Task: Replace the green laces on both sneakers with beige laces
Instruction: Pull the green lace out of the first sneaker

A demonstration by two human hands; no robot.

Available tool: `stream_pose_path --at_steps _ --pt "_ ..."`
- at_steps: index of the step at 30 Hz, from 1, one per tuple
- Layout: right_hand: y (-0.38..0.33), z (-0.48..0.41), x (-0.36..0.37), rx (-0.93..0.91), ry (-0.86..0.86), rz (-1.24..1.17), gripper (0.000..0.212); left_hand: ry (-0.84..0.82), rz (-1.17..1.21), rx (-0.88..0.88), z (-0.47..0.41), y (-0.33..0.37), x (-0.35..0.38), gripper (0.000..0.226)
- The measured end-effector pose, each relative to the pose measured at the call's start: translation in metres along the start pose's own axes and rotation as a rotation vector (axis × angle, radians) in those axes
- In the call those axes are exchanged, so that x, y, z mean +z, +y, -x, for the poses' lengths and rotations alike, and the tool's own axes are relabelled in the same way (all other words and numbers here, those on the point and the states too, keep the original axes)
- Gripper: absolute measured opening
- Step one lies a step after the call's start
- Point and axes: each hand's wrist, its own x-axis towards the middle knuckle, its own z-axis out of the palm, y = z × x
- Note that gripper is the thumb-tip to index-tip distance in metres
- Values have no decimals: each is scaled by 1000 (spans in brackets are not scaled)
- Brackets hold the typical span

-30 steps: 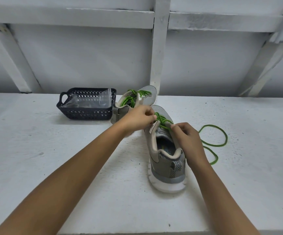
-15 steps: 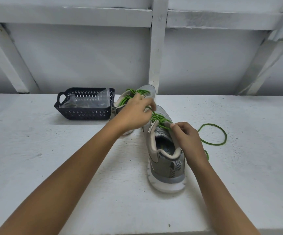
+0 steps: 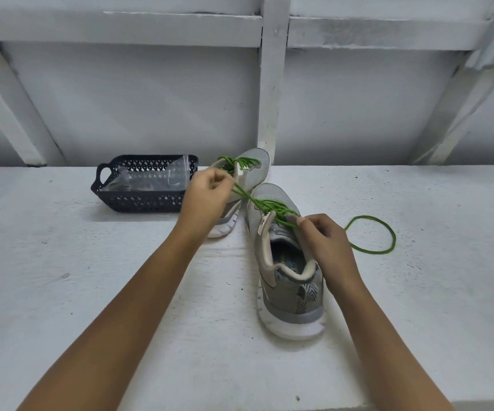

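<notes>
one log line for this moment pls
step: unlacing near sneaker | left hand: pulling green lace out | right hand: pinching lace at eyelets | far sneaker: green-laced | basket: untouched

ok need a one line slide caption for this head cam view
Left hand pulls a green lace from the near sneaker while the right hand pinches it at the eyelets.

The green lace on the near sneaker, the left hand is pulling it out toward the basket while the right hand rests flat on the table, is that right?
Not quite. In the head view the right hand is not flat on the table; it pinches the green lace at the near sneaker. The left hand does pull toward the basket.
</notes>
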Motion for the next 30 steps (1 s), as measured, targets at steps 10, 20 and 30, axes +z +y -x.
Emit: stream_pose_path --at_steps 10,20,30 --pt "-1 0 0 0 -2 0 19 -246 -602 421 14 -28 18 17" --pt "-1 1 -1 -4 1 8 19 213 -237 357 17 -22 9 14" --pt "-4 2 -1 -4 -2 8 19 -143 -549 379 17 -34 19 9"
